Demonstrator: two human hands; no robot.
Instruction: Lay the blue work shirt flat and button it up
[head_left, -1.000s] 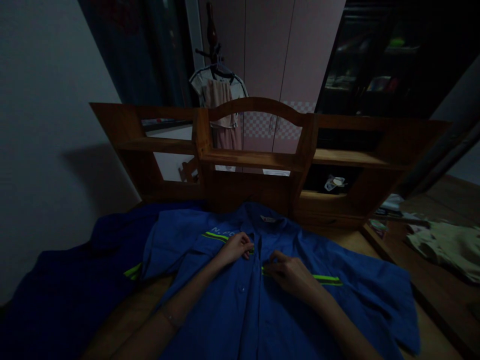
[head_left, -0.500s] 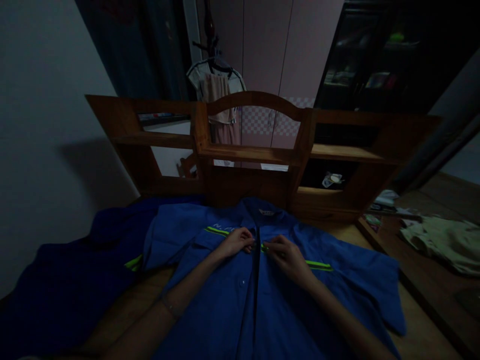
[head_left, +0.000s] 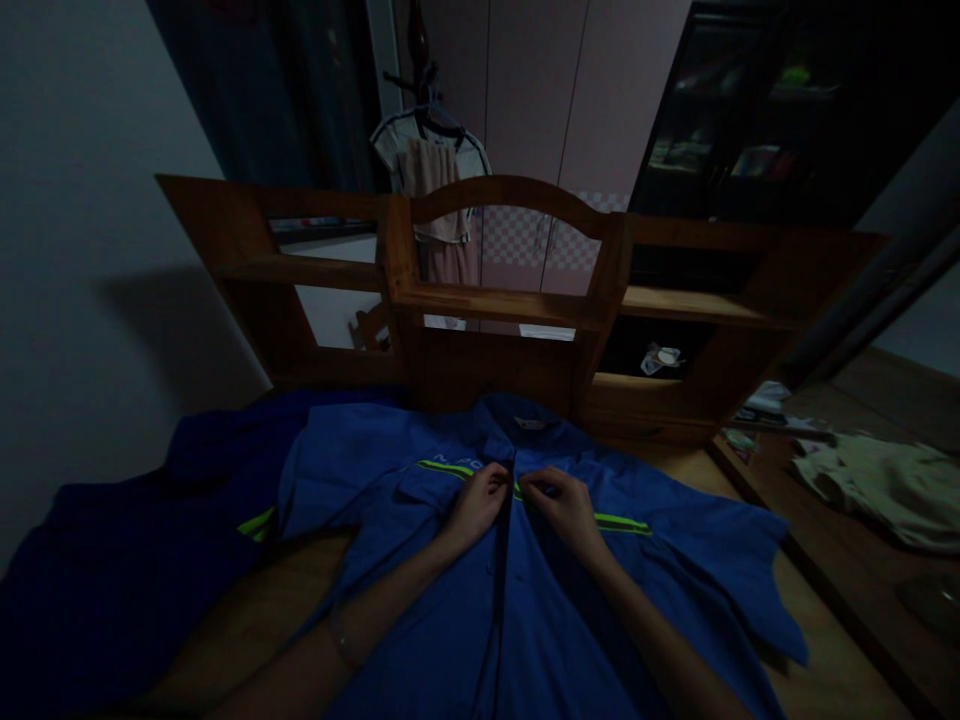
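Observation:
A blue short-sleeved work shirt (head_left: 450,560) with yellow-green chest stripes lies face up, collar away from me. At its front opening, just under the collar, my left hand (head_left: 484,497) pinches one front edge between thumb and fingers. Close beside it, my right hand (head_left: 561,500) is closed on the other front edge at the stripe. The two edges meet between my fingertips. Any button there is hidden by the fingers. A bracelet circles my left wrist.
Darker blue clothing (head_left: 127,570) lies to the left on the wooden surface (head_left: 262,600). A wooden shelf unit (head_left: 502,303) stands behind the shirt. Pale folded cloth (head_left: 885,490) rests at the right. Clothes on a hanger (head_left: 431,170) hang farther back.
Both hands have come closer together, bringing the shirt's front edges together. The gap below the collar has narrowed. The camera view has shifted slightly.

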